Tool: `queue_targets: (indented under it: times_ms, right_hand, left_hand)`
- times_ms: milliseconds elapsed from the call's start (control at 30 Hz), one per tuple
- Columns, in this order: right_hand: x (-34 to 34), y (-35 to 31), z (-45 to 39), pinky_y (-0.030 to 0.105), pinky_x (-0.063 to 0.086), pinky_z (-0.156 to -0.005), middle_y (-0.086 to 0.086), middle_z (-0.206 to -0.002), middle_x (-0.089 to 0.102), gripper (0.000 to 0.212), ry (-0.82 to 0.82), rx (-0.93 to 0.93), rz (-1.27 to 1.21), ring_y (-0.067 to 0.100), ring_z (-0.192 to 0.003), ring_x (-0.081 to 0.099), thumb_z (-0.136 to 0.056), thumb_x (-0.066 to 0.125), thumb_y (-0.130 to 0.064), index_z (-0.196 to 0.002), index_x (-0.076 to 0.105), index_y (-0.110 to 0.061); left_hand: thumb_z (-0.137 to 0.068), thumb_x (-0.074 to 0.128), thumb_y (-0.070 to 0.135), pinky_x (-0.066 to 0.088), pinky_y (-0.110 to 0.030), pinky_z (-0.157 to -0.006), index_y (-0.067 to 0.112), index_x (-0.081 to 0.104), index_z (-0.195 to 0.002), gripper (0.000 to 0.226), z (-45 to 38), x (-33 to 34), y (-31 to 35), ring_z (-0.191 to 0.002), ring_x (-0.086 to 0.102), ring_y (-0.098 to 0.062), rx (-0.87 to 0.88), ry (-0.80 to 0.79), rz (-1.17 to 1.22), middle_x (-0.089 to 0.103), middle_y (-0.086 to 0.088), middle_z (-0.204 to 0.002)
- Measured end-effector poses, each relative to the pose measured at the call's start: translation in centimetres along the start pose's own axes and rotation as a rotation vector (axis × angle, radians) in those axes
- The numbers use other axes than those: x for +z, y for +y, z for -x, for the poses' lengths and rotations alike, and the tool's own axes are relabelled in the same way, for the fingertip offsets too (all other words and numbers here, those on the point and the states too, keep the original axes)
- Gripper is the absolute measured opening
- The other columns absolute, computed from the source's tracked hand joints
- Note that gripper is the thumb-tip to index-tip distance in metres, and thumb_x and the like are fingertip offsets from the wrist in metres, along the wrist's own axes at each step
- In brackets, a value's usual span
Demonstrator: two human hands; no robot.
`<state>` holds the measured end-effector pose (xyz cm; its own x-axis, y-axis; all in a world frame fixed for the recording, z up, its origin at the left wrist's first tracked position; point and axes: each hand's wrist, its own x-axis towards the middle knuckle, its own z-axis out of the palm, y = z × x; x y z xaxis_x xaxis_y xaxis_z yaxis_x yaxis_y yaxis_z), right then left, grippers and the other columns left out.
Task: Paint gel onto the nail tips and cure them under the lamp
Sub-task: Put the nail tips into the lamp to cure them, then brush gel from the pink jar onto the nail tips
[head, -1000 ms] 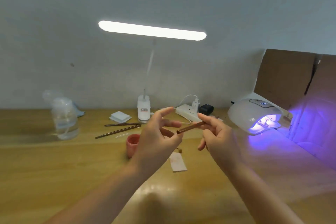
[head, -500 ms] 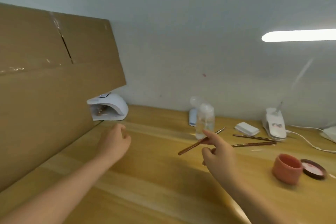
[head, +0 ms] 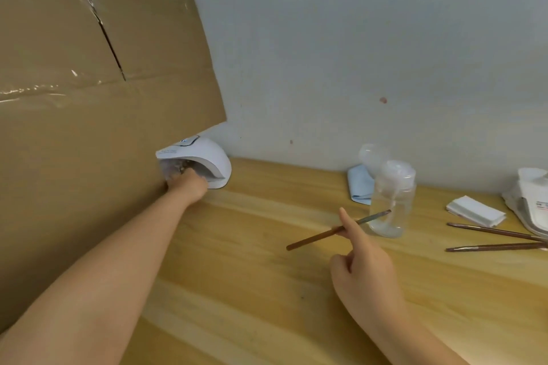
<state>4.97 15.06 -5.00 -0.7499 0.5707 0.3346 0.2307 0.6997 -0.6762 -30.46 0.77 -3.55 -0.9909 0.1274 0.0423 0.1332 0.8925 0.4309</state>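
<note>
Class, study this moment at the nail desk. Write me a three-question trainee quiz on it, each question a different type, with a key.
1. True or false: the left hand is at the mouth of the curing lamp.
2. The right hand holds: A) clear pump bottle B) nail brush C) wipe pads
3. Fill in: two spare brushes lie on the ___ desk.

Key: 1 true; 2 B; 3 wooden.
</note>
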Motion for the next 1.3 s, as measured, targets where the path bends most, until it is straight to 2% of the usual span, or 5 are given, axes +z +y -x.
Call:
queue_targets:
  times_ms: [133, 333, 800, 1100, 1300]
  right_hand:
    - [0.2, -0.1, 0.0, 0.020, 0.045, -0.065, -0.030, -0.089, 0.047, 0.073, -0.002, -0.021, 0.004, -0.003, -0.072, 0.049, -0.086, 0.051, -0.007, -0.147, 0.025, -0.038]
    - [0.5, 0.1, -0.3, 0.011, 0.041, -0.068, -0.027, -0.109, 0.054, 0.075, 0.022, -0.069, -0.013, -0.006, -0.083, 0.050, -0.083, 0.054, -0.001, -0.144, 0.028, -0.036]
    - [0.1, 0.2, -0.4, 0.030, 0.052, -0.062, -0.031, -0.091, 0.063, 0.068, 0.044, 0.016, -0.188, 0.008, -0.055, 0.052, -0.075, 0.062, -0.009, -0.136, 0.047, -0.036]
    - [-4.0, -0.8, 0.9, 0.029, 0.049, -0.085, -0.016, -0.125, 0.058, 0.067, -0.115, -0.071, -0.004, 0.018, -0.089, 0.061, -0.081, 0.059, -0.024, -0.144, 0.037, -0.033]
    - [-12.1, 3.8, 6.3, 0.013, 0.043, -0.068, -0.020, -0.100, 0.068, 0.056, 0.089, -0.174, 0.057, -0.001, -0.063, 0.058, -0.073, 0.062, -0.002, -0.121, 0.062, -0.030]
  left_hand:
    - [-0.102, 0.031, 0.025, 0.023, -0.040, -0.115, 0.008, 0.032, -0.148, 0.049, -2.9, 1.1, 0.5, -0.140, 0.031, -0.034, -0.099, 0.006, -0.038, 0.035, -0.017, -0.152]
    - [-0.096, 0.044, 0.013, 0.033, -0.038, -0.104, 0.004, 0.054, -0.127, 0.034, -3.7, 2.5, 0.0, -0.125, 0.046, -0.035, -0.114, 0.171, -0.112, 0.056, -0.019, -0.131]
    - [-0.091, 0.052, 0.008, 0.040, -0.032, -0.084, 0.015, 0.068, -0.108, 0.024, 6.3, 1.3, -4.1, -0.101, 0.060, -0.030, 0.217, 0.296, -0.224, 0.067, -0.015, -0.100]
    - [-0.094, 0.060, 0.012, 0.041, -0.027, -0.074, 0.026, 0.075, -0.094, 0.021, 16.7, -0.4, -4.7, -0.097, 0.063, -0.017, 0.397, 0.138, 0.233, 0.072, 0.006, -0.106]
    - [-0.089, 0.066, 0.015, 0.037, -0.006, -0.079, 0.054, 0.067, -0.077, 0.041, 27.0, 1.7, 2.1, -0.092, 0.057, 0.008, 0.762, -0.162, 0.356, 0.067, 0.026, -0.091]
